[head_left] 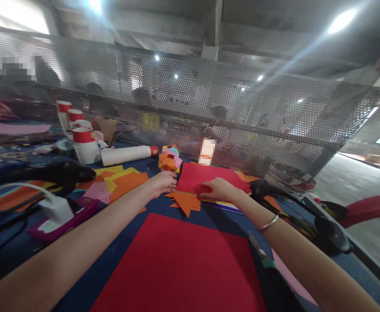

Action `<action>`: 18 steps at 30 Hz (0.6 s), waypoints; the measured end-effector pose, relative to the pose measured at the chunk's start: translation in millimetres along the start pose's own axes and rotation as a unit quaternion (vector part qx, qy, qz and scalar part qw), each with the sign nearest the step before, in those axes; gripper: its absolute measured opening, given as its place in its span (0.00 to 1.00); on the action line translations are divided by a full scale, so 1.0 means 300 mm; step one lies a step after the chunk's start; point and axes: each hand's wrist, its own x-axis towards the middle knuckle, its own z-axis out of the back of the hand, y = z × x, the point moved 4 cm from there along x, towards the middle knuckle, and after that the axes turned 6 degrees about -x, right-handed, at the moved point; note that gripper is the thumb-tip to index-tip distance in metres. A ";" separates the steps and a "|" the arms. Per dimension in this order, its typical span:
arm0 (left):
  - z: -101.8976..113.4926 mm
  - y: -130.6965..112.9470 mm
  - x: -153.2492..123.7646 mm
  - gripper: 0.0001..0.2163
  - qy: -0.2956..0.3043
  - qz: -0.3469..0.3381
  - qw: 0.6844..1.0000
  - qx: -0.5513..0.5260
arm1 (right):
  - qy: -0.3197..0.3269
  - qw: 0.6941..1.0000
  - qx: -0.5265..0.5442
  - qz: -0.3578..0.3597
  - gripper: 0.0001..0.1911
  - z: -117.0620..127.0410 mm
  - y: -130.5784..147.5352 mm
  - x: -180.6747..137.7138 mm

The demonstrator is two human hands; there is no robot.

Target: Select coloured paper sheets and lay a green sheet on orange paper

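Both my arms reach forward across a dark blue table (118, 255). My left hand (162, 181) pinches the left edge of a red paper sheet (206, 174) lying far ahead. My right hand (219, 190) rests flat on the same sheet's front edge, a metal bangle on its wrist. Orange star-shaped paper scraps (186, 202) lie just below the hands. A large red sheet (183, 264) lies flat between my forearms, close to me.
Stacked red-and-white paper cups (83, 145) and a lying cup stack (128, 154) sit at left, with orange and yellow papers (125, 180). A black glue gun (60, 172) and white charger (56, 209) lie left. Scissors (258, 250) and tape rolls (289, 177) are right. Perforated metal screen (209, 99) stands behind.
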 end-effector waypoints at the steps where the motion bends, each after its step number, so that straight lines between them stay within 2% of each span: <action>1: 0.001 0.000 0.005 0.16 0.002 0.001 1.000 0.001 | 0.002 1.000 0.002 0.003 0.17 0.004 0.002 -0.001; 9: -0.002 -0.003 0.034 0.16 0.019 0.006 1.000 0.000 | 0.002 1.000 0.024 0.020 0.17 0.034 0.006 -0.021; 18: -0.021 0.003 0.056 0.17 0.020 0.008 1.000 -0.003 | -0.011 1.000 0.016 0.006 0.16 0.004 -0.025 -0.009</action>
